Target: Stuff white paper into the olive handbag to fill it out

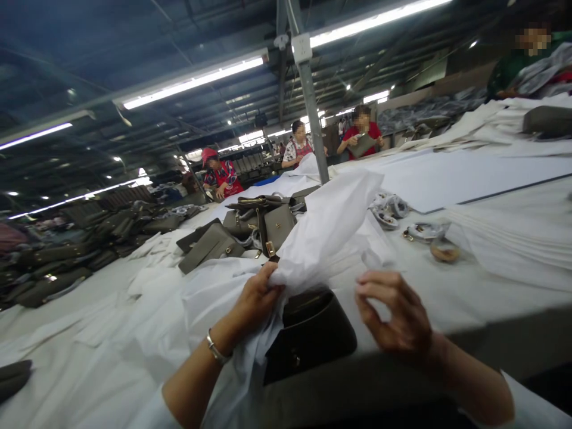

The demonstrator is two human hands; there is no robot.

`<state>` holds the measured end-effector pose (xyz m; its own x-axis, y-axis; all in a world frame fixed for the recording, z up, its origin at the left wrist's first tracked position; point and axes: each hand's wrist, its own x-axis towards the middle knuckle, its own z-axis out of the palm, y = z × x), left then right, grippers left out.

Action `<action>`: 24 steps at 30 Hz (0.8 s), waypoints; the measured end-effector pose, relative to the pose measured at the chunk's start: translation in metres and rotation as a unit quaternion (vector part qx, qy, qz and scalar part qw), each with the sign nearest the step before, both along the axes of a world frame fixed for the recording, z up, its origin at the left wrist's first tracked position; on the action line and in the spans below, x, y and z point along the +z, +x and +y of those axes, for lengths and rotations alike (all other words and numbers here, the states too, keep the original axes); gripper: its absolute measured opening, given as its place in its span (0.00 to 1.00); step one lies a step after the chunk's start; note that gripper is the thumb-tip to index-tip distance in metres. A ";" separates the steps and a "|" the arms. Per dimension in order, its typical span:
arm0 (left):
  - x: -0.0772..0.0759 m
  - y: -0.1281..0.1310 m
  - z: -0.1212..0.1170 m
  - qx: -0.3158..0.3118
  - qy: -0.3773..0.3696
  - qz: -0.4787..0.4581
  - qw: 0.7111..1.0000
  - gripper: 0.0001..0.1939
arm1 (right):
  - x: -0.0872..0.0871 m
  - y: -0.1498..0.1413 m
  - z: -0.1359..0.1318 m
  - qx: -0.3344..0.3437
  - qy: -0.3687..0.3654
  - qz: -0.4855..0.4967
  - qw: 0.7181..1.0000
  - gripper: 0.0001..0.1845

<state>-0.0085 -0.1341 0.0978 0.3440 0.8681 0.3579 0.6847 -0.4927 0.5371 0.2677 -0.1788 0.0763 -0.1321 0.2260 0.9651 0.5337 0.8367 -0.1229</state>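
White tissue paper (330, 220) rises in a crumpled sheet in front of me. My left hand (259, 295), with a silver bracelet at the wrist, is closed on its lower gathered part. Directly under the paper, a dark olive handbag (317, 333) with a small gold clasp lies at the table's near edge, its top partly covered. To the right of the bag, apart from it, my right hand (393, 307) is raised with thumb and fingertips brought together. Whether anything is between those blurred fingertips cannot be made out.
Several olive handbags (241, 229) are piled behind the paper, near a metal post (313, 113). Wrapped straps (386, 208) and a tape roll (444, 251) lie on the right. More bags (89, 244) are heaped at left. Co-workers (221, 176) stand across the table.
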 end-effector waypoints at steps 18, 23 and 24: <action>0.062 0.029 -0.018 -0.116 -0.178 0.420 0.882 0.11 | -0.052 -0.060 -0.004 -0.052 -0.035 -0.185 0.981 0.12; 0.074 0.054 -0.006 -0.177 -0.244 0.486 0.820 0.07 | -0.054 -0.053 -0.009 -0.013 -0.040 -0.182 0.982 0.18; 0.074 0.057 -0.006 -0.183 -0.258 0.481 0.818 0.06 | -0.055 -0.052 -0.009 0.000 -0.037 -0.180 0.983 0.18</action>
